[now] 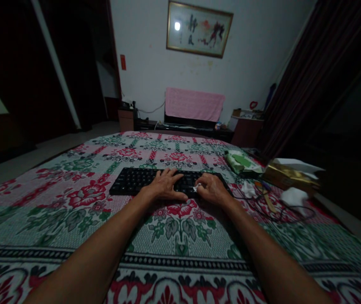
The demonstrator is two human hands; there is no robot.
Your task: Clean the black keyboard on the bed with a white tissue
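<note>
A black keyboard (132, 180) lies across a bed covered with a red, green and white flowered spread (72, 202). My left hand (165, 185) rests flat on the keyboard's middle, fingers spread over the keys. My right hand (210, 188) sits on the keyboard's right part, fingers curled and pinching a small white wad (196, 187) against the keys. I cannot tell whether the wad is tissue or cloth.
A green-and-white packet (240, 162), a gold box (290, 176), crumpled white tissue (294, 196) and a black cable (272, 213) lie on the bed's right side. Beyond the bed stand a low cabinet with a pink cloth (194, 104) and a framed picture (198, 28).
</note>
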